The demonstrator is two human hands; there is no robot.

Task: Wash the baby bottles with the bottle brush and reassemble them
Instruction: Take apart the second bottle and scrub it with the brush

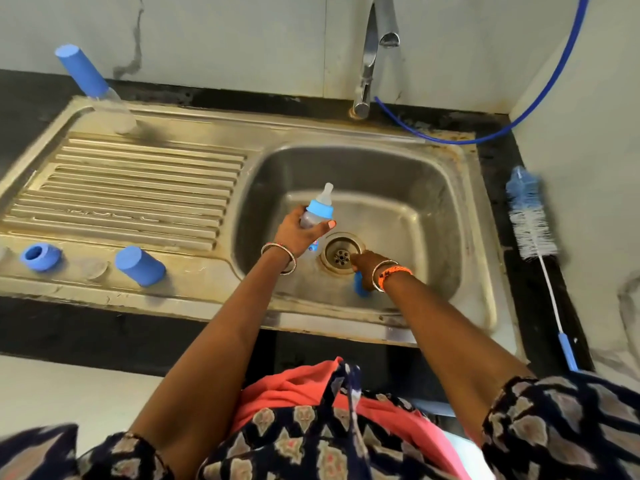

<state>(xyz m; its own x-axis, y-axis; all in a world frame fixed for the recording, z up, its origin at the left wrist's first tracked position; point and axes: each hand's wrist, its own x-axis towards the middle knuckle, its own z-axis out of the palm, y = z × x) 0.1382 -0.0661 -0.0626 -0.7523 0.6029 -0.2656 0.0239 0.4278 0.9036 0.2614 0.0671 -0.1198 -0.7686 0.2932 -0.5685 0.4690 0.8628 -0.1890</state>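
Left hand (pixel 298 233) grips a bottle (pixel 317 213) by its body, fingers and thumb wrapped round it, held over the sink (pixel 478 216) basin just left of the drain (pixel 342 255). Teat and blue collar are on and point up and away.

Right hand (pixel 365 262) is low in the basin at the drain's right edge, seen from the back. Something blue (pixel 360 285) sticks out below the wrist; probably a cap or collar in that hand, but finger position can't be read from here.

Brush (pixel 530 220) lies on the counter right of the sink, well apart from both hands, untouched. Tap (pixel 377 39) doesn't appear to be running.

On the drainboard: second bottle (pixel 93 86) at the back left, blue cap on, tilted in this view; loose blue ring (pixel 40 258) and blue cap (pixel 140 266) near the front edge.

Judged state: early, held bottle not yet stripped for washing.

Risks:
- Small part by the drain. If the right hand lets go, it sits on the grate or gets pushed there once water flows.
- Wet plastic, one-handed grip. Unscrewing the collar needs the right hand free; forcing it single-handed likely drops the bottle into the basin.
- Loose ring and cap sit close to the front edge; an arm sweep could knock them off.
- Brush is a long reach right; leaning for it with the bottle in hand invites a slip.
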